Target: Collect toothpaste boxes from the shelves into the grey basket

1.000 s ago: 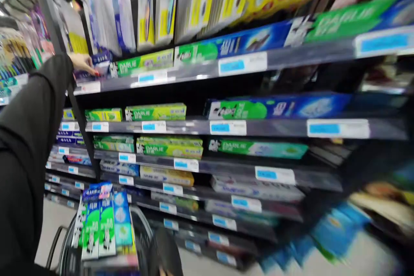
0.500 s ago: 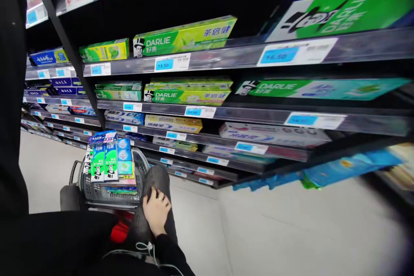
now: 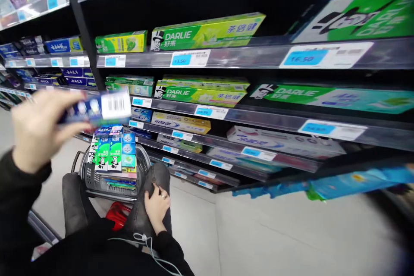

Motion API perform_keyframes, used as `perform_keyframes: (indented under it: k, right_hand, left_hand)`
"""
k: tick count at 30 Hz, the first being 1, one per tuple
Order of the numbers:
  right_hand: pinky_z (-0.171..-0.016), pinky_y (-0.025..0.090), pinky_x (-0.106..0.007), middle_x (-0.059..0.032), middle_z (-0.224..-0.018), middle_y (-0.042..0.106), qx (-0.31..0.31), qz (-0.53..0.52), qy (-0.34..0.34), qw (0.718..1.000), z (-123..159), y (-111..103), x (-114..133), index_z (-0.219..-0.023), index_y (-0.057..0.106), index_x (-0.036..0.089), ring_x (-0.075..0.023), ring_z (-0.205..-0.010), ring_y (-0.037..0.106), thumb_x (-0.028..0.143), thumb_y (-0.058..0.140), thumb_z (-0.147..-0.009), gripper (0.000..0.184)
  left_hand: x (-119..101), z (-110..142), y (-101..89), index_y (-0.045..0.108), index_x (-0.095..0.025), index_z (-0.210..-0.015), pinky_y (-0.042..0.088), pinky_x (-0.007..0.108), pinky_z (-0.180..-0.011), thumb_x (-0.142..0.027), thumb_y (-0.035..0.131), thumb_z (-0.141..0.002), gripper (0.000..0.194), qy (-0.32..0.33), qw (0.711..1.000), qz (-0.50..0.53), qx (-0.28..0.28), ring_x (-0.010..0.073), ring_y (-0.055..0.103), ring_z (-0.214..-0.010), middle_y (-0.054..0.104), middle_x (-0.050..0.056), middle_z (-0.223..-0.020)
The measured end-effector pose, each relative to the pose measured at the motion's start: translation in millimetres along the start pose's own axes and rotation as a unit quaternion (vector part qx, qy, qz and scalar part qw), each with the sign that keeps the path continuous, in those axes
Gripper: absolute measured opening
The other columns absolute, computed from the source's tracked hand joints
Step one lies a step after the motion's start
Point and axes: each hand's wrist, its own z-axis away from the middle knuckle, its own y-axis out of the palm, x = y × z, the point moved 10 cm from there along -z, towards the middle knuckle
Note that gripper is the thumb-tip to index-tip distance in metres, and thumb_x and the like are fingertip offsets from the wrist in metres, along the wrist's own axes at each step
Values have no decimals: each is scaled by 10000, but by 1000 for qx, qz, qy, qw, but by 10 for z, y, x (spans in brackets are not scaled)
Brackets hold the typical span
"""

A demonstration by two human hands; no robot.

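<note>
Shelves of boxed toothpaste run along the aisle in front of me, clear rails (image 3: 246, 54) carrying blue-and-white price tags. Half a second ago my left arm was only a dark sleeve at the edge of view; now my left hand (image 3: 39, 127) has come down in front of me with a long blue-and-white toothpaste carton (image 3: 97, 110) pinched between thumb and fingers, barcode end pointing right. The carton is blurred, so I judge it is in motion; I cannot read its print. It hangs in the air just above the grey wire shopping basket (image 3: 111, 181), which stands between my knees and is stacked with green and blue toothpaste packs (image 3: 111, 153). So the box is off the shelf and heading basket-ward, by my reckoning. My right hand (image 3: 157, 207) has not shifted: it lies flat on my right knee (image 3: 158, 174), fingers loosely spread, holding nothing. A red object (image 3: 117, 215) shows below the basket.
</note>
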Motion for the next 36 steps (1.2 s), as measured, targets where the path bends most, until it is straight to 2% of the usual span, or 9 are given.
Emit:
perform_keyframes:
  k: [3,7,10,13,16,21,27,32,36]
  right_hand:
    - [-915,425,-476,-202,-1096,607,57,-183,28,981,-95,-196,96,-1089,647,96,-328,-1046,557,337,539,-817,379]
    - [-857,520,-406,-123,-1085,630,149,-455,-162,863,-4,-1068,1062,-1166,588,186,-229,-925,624,445,517,-882,391]
    - [-853,538,-393,-135,-1318,519,162,-484,-320,798,238,-1869,1752,-1334,507,247,-225,-986,621,446,594,-874,509]
    - [-897,531,-401,-109,-1328,549,156,-435,-412,785,408,-2275,2103,-1369,492,285,-248,-1094,600,401,646,-864,541]
    - [-890,538,-388,-80,-1156,668,180,-402,-448,779,483,-2301,2196,-1252,591,274,-239,-1078,623,360,622,-893,371]
    - [-854,545,-367,-68,-1095,696,173,-439,-427,772,469,-2253,2086,-1160,628,265,-225,-1022,651,339,608,-904,268]
    - [-843,547,-404,-92,-1061,698,179,-457,-384,782,433,-2195,1969,-1116,639,241,-249,-1002,656,396,632,-879,283]
    - [-868,539,-401,-80,-1079,693,187,-479,-373,772,450,-2208,1959,-1121,637,261,-242,-1024,649,384,650,-868,282]
    - [-896,527,-425,-95,-1081,689,213,-507,-305,778,351,-1981,1864,-1086,642,241,-265,-1040,645,509,677,-814,383]
  left_hand:
    - [-338,739,255,659,-167,-1085,521,296,-748,-444,735,-779,419,-14,999,-7,49,206,682,-819,739,69,-961]
    - [-485,1278,445,655,-196,-1076,536,339,-802,-461,712,-795,390,-66,995,23,72,223,690,-805,749,58,-946]
    - [-564,1446,474,661,-200,-1077,552,342,-799,-442,730,-784,387,-82,992,54,78,212,690,-787,752,51,-933]
    - [-651,1534,453,663,-203,-1100,567,341,-805,-415,744,-777,394,-82,990,85,77,201,694,-779,755,44,-917]
    - [-687,1594,416,662,-212,-1107,563,365,-882,-388,747,-781,380,-81,989,102,71,193,702,-786,758,37,-913]
    - [-562,1755,395,646,-209,-1147,581,367,-863,-326,788,-746,441,-129,964,230,47,202,714,-840,755,55,-936]
    - [-285,2129,435,673,-198,-1114,601,339,-777,-208,824,-686,454,-254,891,376,-29,232,716,-892,749,107,-990]
    - [-198,2314,516,697,-196,-1076,614,356,-792,-185,848,-639,462,-308,861,404,-41,258,721,-913,751,110,-992]
    - [-218,2265,457,692,-190,-1095,628,313,-746,-204,848,-648,474,-317,855,407,-58,241,735,-859,760,89,-956]
